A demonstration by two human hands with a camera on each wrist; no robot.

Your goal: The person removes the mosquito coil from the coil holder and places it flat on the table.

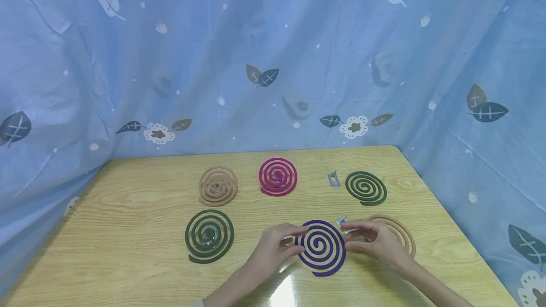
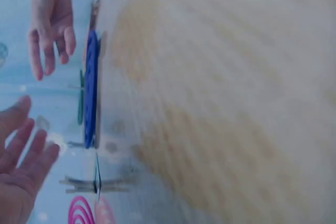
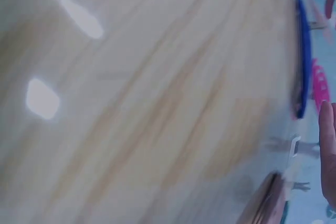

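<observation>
A purple mosquito coil (image 1: 318, 244) lies flat near the front of the table, between my two hands. My left hand (image 1: 273, 248) hovers by its left edge, thumb and fingers loosely bent and apart. On the other side my right hand (image 1: 377, 240) is held the same way, close to the right edge. Both wrist views show gaps between the hands and the coil, which appears edge-on and blue (image 2: 91, 93). A metal coil stand (image 2: 97, 183) is by the left hand. Another small stand (image 1: 341, 220) sits by the right fingertips, partly hidden.
A tan coil (image 1: 405, 232) lies partly behind the right hand. Farther back are a green coil (image 1: 365, 185), a bare metal stand (image 1: 335, 185) and a pink coil (image 1: 278, 174). At left lie another tan coil (image 1: 217, 185) and a green coil (image 1: 208, 234). A patterned curtain (image 1: 239, 51) borders the table.
</observation>
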